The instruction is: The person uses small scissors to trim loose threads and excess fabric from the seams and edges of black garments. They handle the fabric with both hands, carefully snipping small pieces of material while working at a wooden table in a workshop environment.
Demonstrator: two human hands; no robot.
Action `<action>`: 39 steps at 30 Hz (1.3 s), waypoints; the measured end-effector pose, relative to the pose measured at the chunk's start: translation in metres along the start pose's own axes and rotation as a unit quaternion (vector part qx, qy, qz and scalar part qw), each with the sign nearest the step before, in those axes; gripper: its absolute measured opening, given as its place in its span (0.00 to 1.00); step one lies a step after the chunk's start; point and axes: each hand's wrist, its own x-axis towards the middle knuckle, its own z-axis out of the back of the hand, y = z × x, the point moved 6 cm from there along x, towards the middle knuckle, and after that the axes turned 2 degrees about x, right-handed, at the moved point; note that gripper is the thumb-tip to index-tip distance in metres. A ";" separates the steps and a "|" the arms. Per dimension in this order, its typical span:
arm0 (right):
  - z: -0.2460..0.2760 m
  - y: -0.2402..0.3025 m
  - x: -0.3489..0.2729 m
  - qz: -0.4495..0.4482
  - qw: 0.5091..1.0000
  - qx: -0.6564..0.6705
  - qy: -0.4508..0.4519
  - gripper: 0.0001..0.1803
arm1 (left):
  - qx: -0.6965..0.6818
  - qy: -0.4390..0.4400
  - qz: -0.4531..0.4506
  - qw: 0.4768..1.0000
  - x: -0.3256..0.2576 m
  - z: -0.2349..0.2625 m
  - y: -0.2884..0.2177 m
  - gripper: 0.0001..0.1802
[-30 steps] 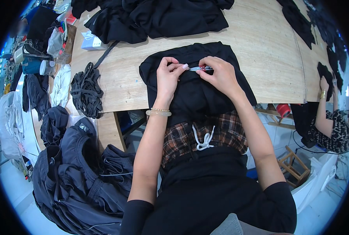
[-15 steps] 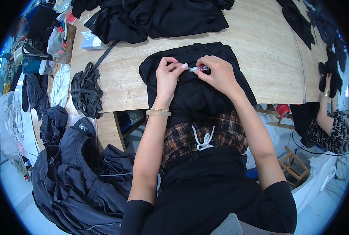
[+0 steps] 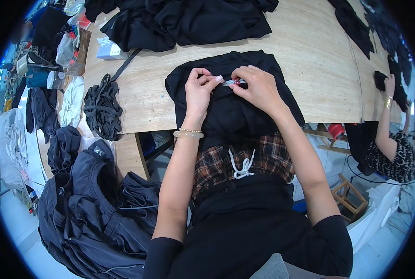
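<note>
A black cloth garment (image 3: 226,114) lies bunched on the table's near edge and hangs over my lap. My left hand (image 3: 198,93) is closed in a pinch above it, thumb against forefinger, on what looks like a bit of the black cloth. Close by on the right, my right hand (image 3: 258,88) grips a small slim tool (image 3: 228,83), silvery with a red part, its tip pointing at my left fingertips. Most of the tool is covered by my fingers, so its exact kind is unclear.
More black garments (image 3: 207,23) are heaped across the wooden table (image 3: 324,69). At left lie a bundle of dark straps (image 3: 103,107), a tissue box (image 3: 110,50) and piled dark clothes (image 3: 86,204). Another person's hand (image 3: 390,86) touches black cloth at far right. A wooden stool (image 3: 351,197) stands below.
My right hand has shifted very slightly left with the tool; my left hand stays put. At far right, the other person's arm has moved up a little.
</note>
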 end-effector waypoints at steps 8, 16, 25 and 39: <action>0.000 -0.002 0.000 0.006 1.000 -0.013 0.007 0.11 | 0.014 0.005 0.007 1.000 0.000 0.001 0.000 0.15; -0.003 0.001 0.000 0.005 1.000 -0.011 0.021 0.10 | -0.033 0.017 0.023 0.999 0.000 0.003 0.001 0.15; 0.020 -0.041 -0.019 -0.175 0.943 0.276 -0.068 0.14 | 0.373 0.151 0.022 0.915 -0.064 0.019 -0.038 0.05; 0.007 -0.027 -0.023 -0.135 0.972 0.181 -0.068 0.14 | 0.490 -0.073 -0.355 0.793 -0.054 -0.013 -0.021 0.08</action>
